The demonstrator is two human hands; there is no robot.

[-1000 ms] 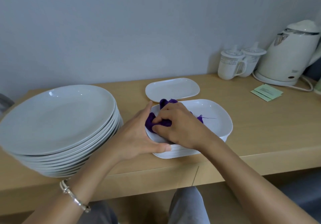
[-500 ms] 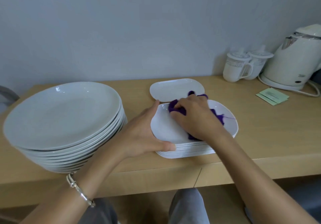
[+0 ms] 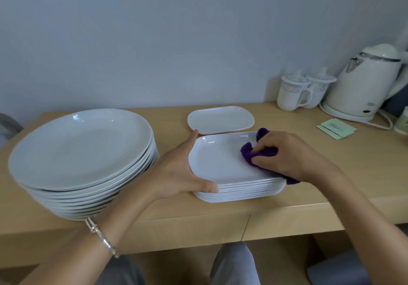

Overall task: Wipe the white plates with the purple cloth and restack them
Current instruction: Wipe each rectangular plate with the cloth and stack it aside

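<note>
A stack of several white rectangular plates (image 3: 220, 163) stands near the table's front edge. My left hand (image 3: 178, 169) holds the stack's left side, thumb at the front rim and fingers along the far corner. My right hand (image 3: 284, 154) grips the bunched purple cloth (image 3: 254, 154) and presses it on the right part of the top plate. One single rectangular plate (image 3: 220, 120) lies apart, just behind the stack. A tall stack of large round white plates (image 3: 81, 147) stands on the left.
The wooden table (image 3: 331, 169) runs along a grey wall. At the back right stand two lidded mugs (image 3: 293, 92), a white kettle (image 3: 366, 85) with its cord, and green paper sachets (image 3: 335, 127). My knees show below the table edge.
My right hand has slid the purple cloth from the plate's left part across to its right side. My left hand has stayed on the stack's left side.
</note>
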